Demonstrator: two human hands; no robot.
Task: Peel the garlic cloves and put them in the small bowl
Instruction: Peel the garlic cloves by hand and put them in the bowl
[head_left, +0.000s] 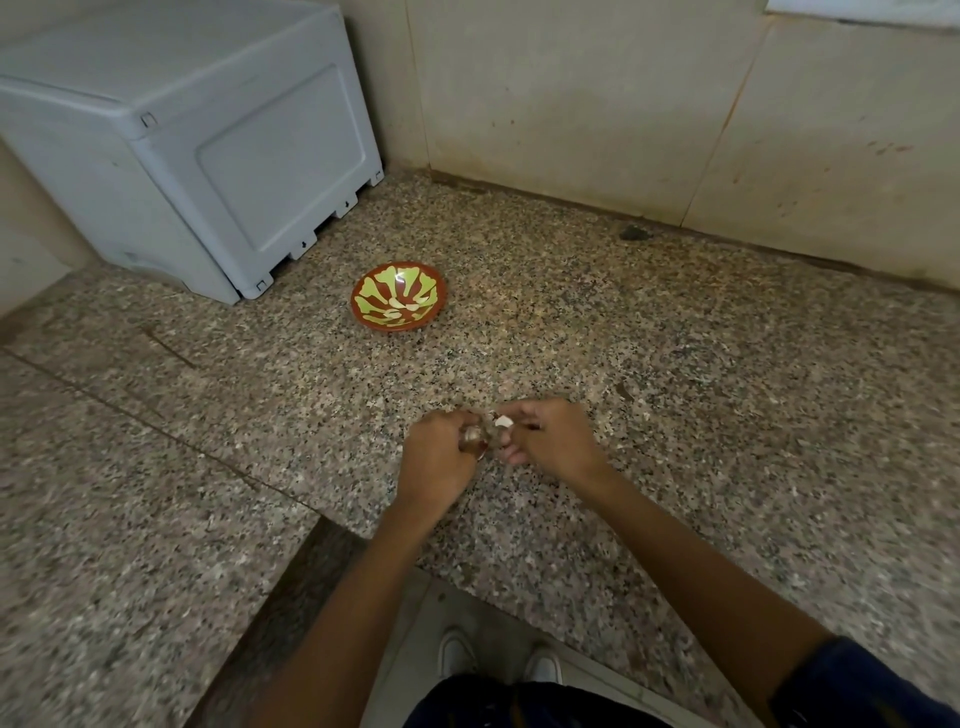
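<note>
A person stands at a speckled brown and grey stone bench and holds both hands close together above it, near the front edge. The left hand is curled in a tight grip around a small, papery garlic piece, though blur makes it hard to tell just what that piece is. The right hand pinches a small white garlic clove between its fingertips, and the two hands almost touch. Farther back on the bench, well apart from the hands, sits a small round bowl, red-brown with yellow-green petal shapes. A few pale peeled cloves lie inside it. A big grey plastic box stands in the back left corner against the beige tiled wall. Down below, two white shoes show on the floor.
</note>
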